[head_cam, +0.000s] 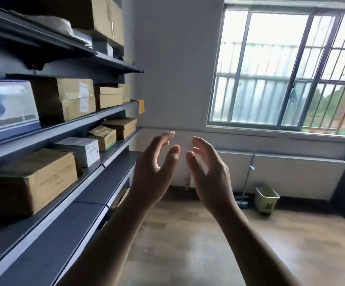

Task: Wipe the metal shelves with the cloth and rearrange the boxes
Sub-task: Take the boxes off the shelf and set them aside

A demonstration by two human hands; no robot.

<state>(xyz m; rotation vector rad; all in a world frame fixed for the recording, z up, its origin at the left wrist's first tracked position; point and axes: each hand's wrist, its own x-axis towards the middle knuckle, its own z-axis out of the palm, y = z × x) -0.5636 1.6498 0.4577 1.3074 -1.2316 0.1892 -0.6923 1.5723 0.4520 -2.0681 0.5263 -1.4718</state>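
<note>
Shelves (109,178) with blurred boxes (31,182) run off-frame beside raised hands (153,172).

Both hands are raised in mid-air with palms facing each other, a little apart, fingers loosely curved and holding nothing: the left hand (155,172) beside the right hand (211,174). Along the left run the dark grey metal shelves (97,182), from near to far. One level carries a large cardboard box (33,180) nearest, then a white box (82,150), a small taped box (103,137) and a lidded box (124,125) farthest. The level above holds a blue-and-white box (6,108) and a brown box (68,98). A barred window (287,69) fills the far wall on the right; a pale green bin (267,200) stands on the wooden floor (188,244) below it
</note>
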